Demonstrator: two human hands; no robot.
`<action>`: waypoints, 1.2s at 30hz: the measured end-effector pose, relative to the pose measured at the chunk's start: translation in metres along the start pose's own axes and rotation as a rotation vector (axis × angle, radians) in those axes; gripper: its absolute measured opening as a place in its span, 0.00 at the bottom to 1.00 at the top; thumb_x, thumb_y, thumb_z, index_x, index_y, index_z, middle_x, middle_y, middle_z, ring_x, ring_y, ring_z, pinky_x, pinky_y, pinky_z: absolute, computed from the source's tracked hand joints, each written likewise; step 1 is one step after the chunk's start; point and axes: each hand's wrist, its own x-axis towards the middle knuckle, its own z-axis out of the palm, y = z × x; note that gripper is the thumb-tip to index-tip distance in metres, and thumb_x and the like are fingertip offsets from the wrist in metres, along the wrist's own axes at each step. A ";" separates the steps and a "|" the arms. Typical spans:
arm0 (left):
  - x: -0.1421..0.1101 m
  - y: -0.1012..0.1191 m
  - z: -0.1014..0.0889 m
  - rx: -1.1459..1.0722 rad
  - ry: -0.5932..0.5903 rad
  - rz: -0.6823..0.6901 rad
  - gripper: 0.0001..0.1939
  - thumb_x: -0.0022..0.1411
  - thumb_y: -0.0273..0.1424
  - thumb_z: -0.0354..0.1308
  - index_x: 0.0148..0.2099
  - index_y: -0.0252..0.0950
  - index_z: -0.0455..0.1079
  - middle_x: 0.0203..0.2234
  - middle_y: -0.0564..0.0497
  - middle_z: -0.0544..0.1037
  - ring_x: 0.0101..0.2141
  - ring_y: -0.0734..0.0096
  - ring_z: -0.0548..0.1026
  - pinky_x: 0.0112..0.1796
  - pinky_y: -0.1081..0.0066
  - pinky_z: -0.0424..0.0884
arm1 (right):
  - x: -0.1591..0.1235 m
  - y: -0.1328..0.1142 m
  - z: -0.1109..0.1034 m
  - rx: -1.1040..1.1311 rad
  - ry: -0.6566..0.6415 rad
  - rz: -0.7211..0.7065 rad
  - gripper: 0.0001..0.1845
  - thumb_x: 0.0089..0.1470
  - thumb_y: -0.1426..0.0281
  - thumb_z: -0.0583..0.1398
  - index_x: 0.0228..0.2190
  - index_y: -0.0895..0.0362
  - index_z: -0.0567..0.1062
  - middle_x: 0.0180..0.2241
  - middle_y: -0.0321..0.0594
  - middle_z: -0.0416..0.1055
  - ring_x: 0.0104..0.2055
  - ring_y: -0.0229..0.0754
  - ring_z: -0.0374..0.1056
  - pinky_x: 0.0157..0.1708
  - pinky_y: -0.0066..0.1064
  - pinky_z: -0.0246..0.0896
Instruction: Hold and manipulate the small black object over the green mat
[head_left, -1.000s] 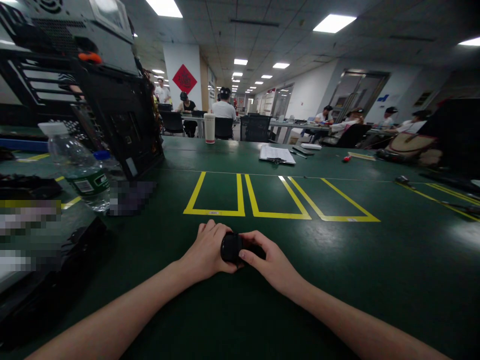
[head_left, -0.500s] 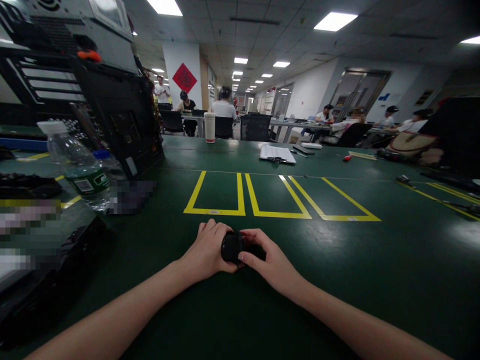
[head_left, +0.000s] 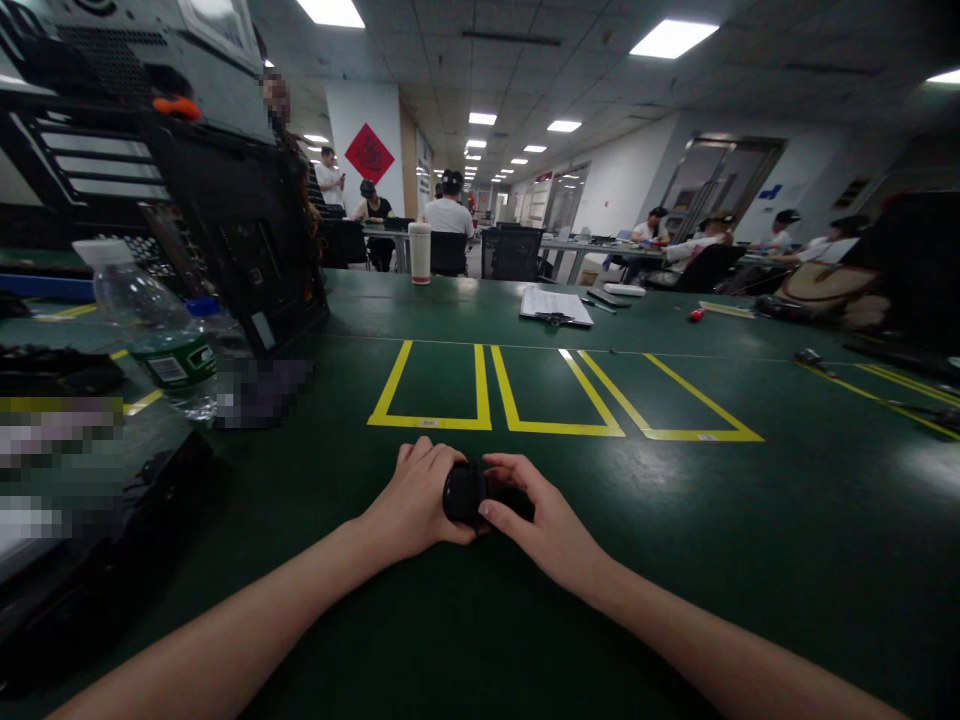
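A small, rounded black case-like object (head_left: 465, 492) sits low over the table, between my two hands. Its exact kind is hard to make out; a few tiny light marks show on its left side. My left hand (head_left: 416, 495) is wrapped round its left side, fingers over the far edge and thumb at the near edge. From the right, my right hand (head_left: 536, 515) curls thumb and fingers about the object's right edge. Something dark lies within that curl, and I cannot tell whether it is part of the object or shadow.
Yellow tape outlines (head_left: 559, 430) mark the green table (head_left: 712, 560) beyond my hands. Farther back are a clipboard (head_left: 555, 305) and a white cup (head_left: 420, 253). Left stand a plastic bottle (head_left: 169, 340) and a black computer chassis (head_left: 247, 240). People sit at distant tables.
My right fingers and thumb have shifted very slightly to the right and loosened a little at the object's edge. The left hand stays where it was.
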 end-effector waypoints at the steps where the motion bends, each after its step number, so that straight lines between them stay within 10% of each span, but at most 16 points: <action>1: 0.000 0.000 0.000 0.008 0.006 0.001 0.26 0.42 0.43 0.60 0.42 0.34 0.61 0.36 0.47 0.67 0.36 0.60 0.62 0.36 0.63 0.58 | 0.000 0.000 0.000 -0.009 -0.009 -0.011 0.17 0.50 0.67 0.55 0.43 0.53 0.62 0.41 0.37 0.64 0.44 0.40 0.61 0.45 0.37 0.57; 36: -0.001 0.000 -0.001 -0.001 -0.013 -0.006 0.25 0.43 0.40 0.60 0.42 0.35 0.61 0.36 0.47 0.66 0.36 0.61 0.61 0.36 0.64 0.58 | 0.001 0.001 -0.001 -0.014 -0.037 -0.074 0.14 0.47 0.67 0.57 0.39 0.53 0.64 0.39 0.36 0.64 0.42 0.41 0.61 0.42 0.36 0.58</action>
